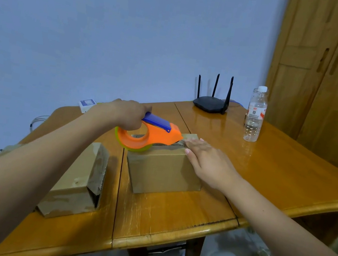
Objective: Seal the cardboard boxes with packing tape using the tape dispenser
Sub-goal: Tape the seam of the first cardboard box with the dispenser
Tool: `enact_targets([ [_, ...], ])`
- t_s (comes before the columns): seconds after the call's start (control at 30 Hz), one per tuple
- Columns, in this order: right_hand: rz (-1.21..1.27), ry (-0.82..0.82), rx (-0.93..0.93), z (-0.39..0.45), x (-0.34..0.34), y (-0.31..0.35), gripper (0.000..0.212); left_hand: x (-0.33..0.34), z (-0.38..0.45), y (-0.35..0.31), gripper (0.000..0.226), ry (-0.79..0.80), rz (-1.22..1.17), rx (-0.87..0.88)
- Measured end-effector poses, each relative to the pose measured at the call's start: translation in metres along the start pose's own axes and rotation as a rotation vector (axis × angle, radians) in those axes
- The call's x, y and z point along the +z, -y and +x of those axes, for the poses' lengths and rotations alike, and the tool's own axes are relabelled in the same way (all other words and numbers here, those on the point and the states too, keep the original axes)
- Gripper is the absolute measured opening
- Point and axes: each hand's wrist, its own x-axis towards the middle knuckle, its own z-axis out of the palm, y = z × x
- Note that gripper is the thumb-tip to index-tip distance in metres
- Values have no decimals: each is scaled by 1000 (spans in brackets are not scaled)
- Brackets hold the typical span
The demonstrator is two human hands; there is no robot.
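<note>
The left hand (125, 113) is curled around the blue handle of the orange tape dispenser (149, 134), whose nose rests on top of the cardboard box (163, 171) in the middle of the table (278, 166). The yellow-green roll inside the dispenser shows only as a rim along its lower edge. The right hand (205, 157) lies flat on the right end of the box top, fingers straight and together, fingertips just beside the dispenser's nose. The tape there is blurred and hard to make out.

Left of this box, apart from it, lies a 2nd cardboard box (76, 182), partly covered by the left forearm; its surface looks scuffed.

Behind the middle box and to the right stands a black router (211, 103) with 4 antennas. Right of the router stands a clear water bottle (255, 114) with a white cap; its red-and-white label is too small to read. Behind the left hand a small white-and-blue packet (87, 103) is half hidden, its print unreadable.
</note>
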Motion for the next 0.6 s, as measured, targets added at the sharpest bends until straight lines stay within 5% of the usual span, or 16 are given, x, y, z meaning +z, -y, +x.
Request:
enact_targets([
  [0.6, 8, 12, -6, -4, -7, 9, 50, 25, -27, 41, 38, -29, -69, -65],
])
